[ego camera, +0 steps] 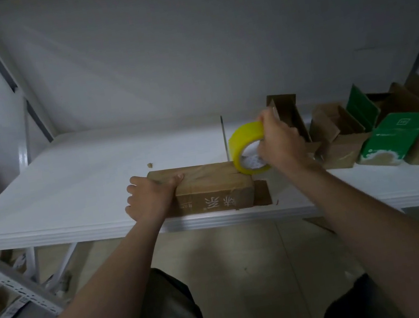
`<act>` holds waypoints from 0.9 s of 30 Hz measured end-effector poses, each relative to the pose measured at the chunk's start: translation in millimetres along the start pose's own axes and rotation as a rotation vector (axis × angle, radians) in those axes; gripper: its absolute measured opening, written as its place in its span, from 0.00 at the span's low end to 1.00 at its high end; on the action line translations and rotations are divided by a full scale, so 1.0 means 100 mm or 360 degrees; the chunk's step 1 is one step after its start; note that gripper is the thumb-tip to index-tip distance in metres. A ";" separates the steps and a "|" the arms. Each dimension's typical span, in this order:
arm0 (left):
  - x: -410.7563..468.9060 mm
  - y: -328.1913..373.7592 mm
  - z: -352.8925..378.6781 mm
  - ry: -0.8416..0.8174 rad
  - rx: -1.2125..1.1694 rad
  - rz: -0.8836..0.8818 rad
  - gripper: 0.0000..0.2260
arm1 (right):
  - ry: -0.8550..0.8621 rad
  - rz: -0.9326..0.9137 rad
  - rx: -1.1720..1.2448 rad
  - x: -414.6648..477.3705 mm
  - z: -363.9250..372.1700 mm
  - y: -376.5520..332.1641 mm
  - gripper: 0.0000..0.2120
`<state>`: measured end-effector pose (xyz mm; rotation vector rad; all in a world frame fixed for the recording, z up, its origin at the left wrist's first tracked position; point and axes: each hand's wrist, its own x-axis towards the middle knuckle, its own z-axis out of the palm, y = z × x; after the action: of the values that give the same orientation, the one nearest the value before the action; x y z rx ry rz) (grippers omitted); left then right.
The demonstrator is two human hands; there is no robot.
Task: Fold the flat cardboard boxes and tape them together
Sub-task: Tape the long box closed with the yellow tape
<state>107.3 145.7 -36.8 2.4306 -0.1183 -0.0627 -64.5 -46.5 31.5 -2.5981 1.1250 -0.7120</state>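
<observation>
Directly ahead, seen from a head-worn camera looking down, two bare forearms reach out to a white tabletop. A folded brown cardboard box lies lengthwise near the tabletop's front edge, with dark printed characters on the side facing the viewer.

The left hand grips the box's left end. Its thumb lies flat along the top face and its fingers curl down round the end. The right hand holds a yellow tape roll, fingers wrapped over the rim and into the core. The roll stands on edge, tilted, its lower rim touching the top of the box at the right end. A seam between the closed top flaps shows just beside the roll. One loose brown flap lies flat on the tabletop at the box's right end.

A small cardboard scrap lies just behind the box, apart from it.

Further right on the tabletop is a cluster of open brown cartons, some with flaps standing up. A green box is among them.

A plain pale wall rises behind. A perforated metal frame slants under the tabletop at the lower left. Tan floor and the person's dark-clothed knees fill the bottom of the view.
</observation>
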 end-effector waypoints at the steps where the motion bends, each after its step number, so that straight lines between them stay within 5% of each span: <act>1: 0.00 0.00 0.01 -0.0005 0.0003 0.0001 0.47 | 0.0000 -0.0023 -0.0065 0.01 -0.06 0.12 0.21; 27: 0.01 0.04 0.11 -0.0006 -0.0050 0.0054 0.47 | -0.0188 -0.0224 -0.0955 -0.29 0.16 0.42 0.26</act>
<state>107.0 135.2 -42.2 2.3966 -0.1589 -0.0533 -99.3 -53.9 -7.6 -3.1847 1.2824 -0.2571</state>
